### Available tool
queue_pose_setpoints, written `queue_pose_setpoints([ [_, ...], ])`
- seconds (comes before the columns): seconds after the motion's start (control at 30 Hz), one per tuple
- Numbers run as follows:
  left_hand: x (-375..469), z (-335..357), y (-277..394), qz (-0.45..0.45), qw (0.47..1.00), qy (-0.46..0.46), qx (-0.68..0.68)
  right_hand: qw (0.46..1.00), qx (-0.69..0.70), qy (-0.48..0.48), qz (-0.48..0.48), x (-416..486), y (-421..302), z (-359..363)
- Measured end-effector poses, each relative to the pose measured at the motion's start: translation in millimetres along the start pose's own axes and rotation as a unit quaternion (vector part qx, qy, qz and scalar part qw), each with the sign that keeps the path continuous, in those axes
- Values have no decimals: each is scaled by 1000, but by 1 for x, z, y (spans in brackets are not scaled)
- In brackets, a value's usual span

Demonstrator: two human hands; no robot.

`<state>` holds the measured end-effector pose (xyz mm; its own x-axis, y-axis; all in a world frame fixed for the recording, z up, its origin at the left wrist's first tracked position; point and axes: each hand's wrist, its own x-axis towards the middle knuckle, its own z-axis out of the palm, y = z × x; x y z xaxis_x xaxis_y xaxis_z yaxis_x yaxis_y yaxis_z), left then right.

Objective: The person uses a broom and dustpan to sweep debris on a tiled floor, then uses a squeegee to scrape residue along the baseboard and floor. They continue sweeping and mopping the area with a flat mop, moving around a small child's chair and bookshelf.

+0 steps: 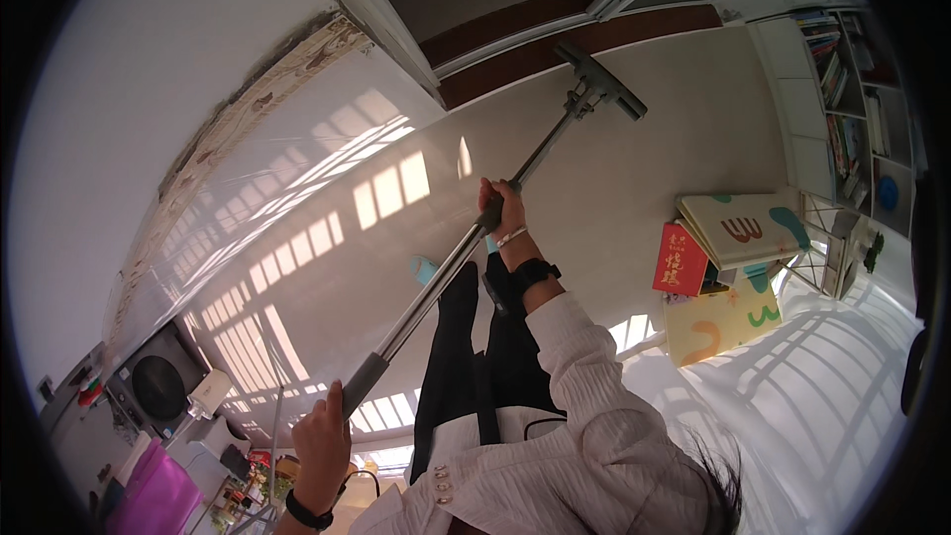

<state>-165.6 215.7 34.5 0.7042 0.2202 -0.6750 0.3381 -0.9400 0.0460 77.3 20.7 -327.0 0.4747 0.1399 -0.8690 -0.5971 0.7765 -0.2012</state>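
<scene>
A long-handled sponge mop (431, 290) slants across the middle of the view. My left hand (323, 442) grips the dark grey sleeve at its upper end, low on the left. Further down the pole, my right hand (504, 204) is closed around a dark grip near the joint. The mop's wide grey head (602, 80) lies at the far end, by the dark red-brown door threshold (520, 74). I cannot tell whether it presses on the pale floor (631, 156). My legs in black trousers stand beneath the pole, with a light blue slipper (423, 270) showing.
A shelf unit with books (836, 82) stands at the far right. Nearer are a folded padded mat with printed shapes (743, 227), a red box bearing writing (679, 260) and white bedding (817, 386). At left are a black speaker-like box (160, 386), a lamp (208, 394) and a purple cloth (152, 490).
</scene>
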Motion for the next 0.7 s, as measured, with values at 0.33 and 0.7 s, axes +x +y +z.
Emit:
queue_pose_setpoints([
  [0.33,-40,-37,19,-82,996,-36,-12,981,-173,60,69,-21,57,28],
  [0.7,-153,30,74,-213,954,-111,-181,915,-344,57,202,-75,86,-26],
])
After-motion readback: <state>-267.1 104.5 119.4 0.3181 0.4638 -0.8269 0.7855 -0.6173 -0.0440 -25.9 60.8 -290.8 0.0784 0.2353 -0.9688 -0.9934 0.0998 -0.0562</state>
